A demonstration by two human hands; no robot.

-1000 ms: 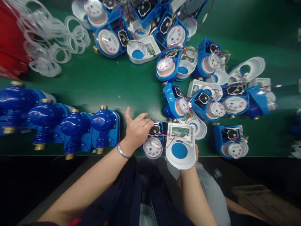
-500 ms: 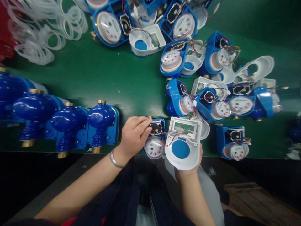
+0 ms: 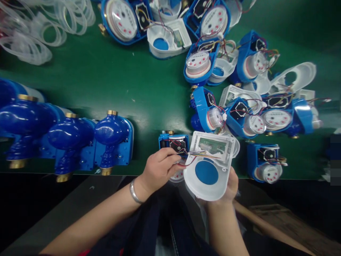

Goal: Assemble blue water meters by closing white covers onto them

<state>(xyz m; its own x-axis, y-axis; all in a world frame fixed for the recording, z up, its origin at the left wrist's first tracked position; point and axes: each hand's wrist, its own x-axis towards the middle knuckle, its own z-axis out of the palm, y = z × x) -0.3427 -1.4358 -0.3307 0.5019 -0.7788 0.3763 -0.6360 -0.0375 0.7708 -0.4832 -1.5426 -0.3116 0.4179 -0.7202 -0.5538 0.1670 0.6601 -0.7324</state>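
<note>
My right hand (image 3: 229, 186) holds a white meter cover (image 3: 210, 165) with a blue round pad and a green circuit board, inside facing up, at the table's near edge. Thin coloured wires (image 3: 193, 156) run from it to an open blue water meter (image 3: 174, 145) just to its left. My left hand (image 3: 160, 169), with a silver bracelet on the wrist, lies over that meter's dial and pinches the wires with its fingertips.
A row of closed blue meter bodies (image 3: 112, 142) with brass fittings lies at the left on the green table (image 3: 106, 81). Several open meters with dials and wires (image 3: 239, 113) crowd the right and far side. Clear plastic rings (image 3: 39, 32) pile up at the far left.
My left hand has slid toward me from the meter's far end onto its dial and closed its fingers on the wires. My right hand has drawn the white cover slightly nearer.
</note>
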